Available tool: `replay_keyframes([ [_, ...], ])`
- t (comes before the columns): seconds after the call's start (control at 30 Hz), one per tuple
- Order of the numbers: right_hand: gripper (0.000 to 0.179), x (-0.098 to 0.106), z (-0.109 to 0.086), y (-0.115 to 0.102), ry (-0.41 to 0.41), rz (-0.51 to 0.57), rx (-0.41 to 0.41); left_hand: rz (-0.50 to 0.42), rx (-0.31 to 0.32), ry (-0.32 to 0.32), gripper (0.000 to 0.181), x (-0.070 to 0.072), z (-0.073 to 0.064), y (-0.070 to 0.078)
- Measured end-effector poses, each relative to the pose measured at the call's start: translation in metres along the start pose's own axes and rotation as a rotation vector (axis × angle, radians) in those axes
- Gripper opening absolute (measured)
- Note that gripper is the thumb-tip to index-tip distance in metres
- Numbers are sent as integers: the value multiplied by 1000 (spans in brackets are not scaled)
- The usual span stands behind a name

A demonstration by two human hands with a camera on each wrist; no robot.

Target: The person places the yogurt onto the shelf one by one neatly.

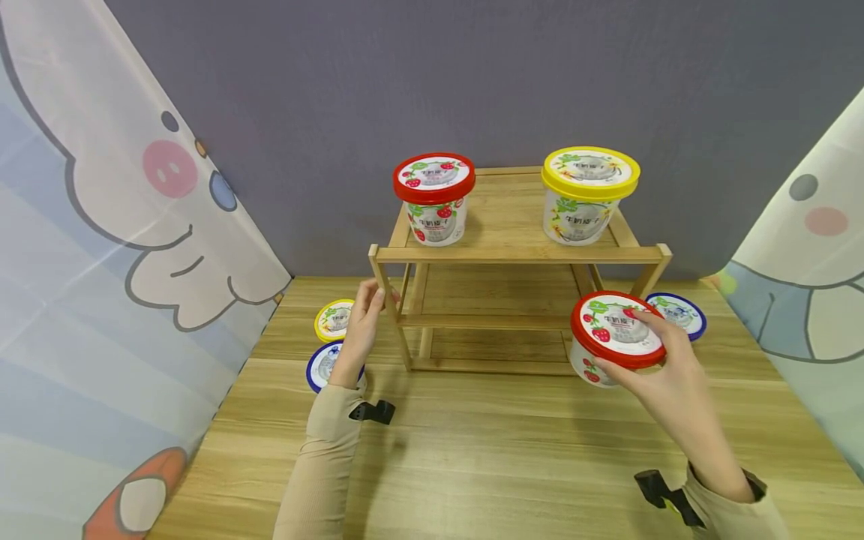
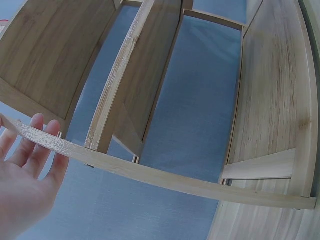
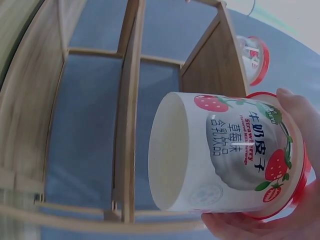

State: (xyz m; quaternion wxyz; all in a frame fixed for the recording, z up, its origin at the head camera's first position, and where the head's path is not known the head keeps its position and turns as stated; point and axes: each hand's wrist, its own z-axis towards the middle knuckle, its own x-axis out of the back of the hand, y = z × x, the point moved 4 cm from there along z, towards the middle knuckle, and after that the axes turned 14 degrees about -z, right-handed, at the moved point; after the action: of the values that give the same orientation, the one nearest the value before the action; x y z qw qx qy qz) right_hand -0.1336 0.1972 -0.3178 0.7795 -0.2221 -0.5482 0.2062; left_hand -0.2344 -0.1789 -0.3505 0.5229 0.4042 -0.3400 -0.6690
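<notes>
My right hand [image 1: 664,367] grips a strawberry milk tub [image 1: 617,334] by its red lid, thumb at the near side and fingers across the top. In the head view the tub is in front of the right end of the wooden shelf rack [image 1: 520,255]. Tilted on its side in the right wrist view, the same tub [image 3: 225,155] shows its white base. At the rack's left end, my left hand [image 1: 364,322] holds the side post, its fingers [image 2: 37,160] reaching behind the wood. On the top board stand a red-lidded tub [image 1: 435,199] at left and a yellow-lidded tub [image 1: 587,195] at right.
Left of the rack, a yellow-lidded tub [image 1: 332,319] and a blue-lidded tub [image 1: 322,366] stand on the wooden table [image 1: 472,457], partly behind my left arm. Another blue-lidded tub [image 1: 682,315] is at the right. A grey wall [image 1: 304,150] rises behind; cartoon-printed curtains [image 1: 88,247] flank both sides.
</notes>
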Motion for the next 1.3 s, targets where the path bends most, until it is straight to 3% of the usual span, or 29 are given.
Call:
replay_keyframes([
  [0.17, 80, -7, 5, -14, 5, 25, 32, -10, -6, 3, 17, 0, 0, -1],
  [0.4, 80, -22, 9, -32, -12, 56, 80, 21, 48, 16, 21, -13, -4, 19],
  [0.7, 78, -41, 20, -57, -23, 72, 112, 7, 26, 5, 15, -2, 1, 1],
  [1.0, 80, -66, 31, -78, -77, 104, 120, 14, -1, -8, 14, -1, 0, 0],
  [1.3, 80, -86, 42, -101, -105, 108, 108, 7, 43, 15, 17, -2, 0, 3],
])
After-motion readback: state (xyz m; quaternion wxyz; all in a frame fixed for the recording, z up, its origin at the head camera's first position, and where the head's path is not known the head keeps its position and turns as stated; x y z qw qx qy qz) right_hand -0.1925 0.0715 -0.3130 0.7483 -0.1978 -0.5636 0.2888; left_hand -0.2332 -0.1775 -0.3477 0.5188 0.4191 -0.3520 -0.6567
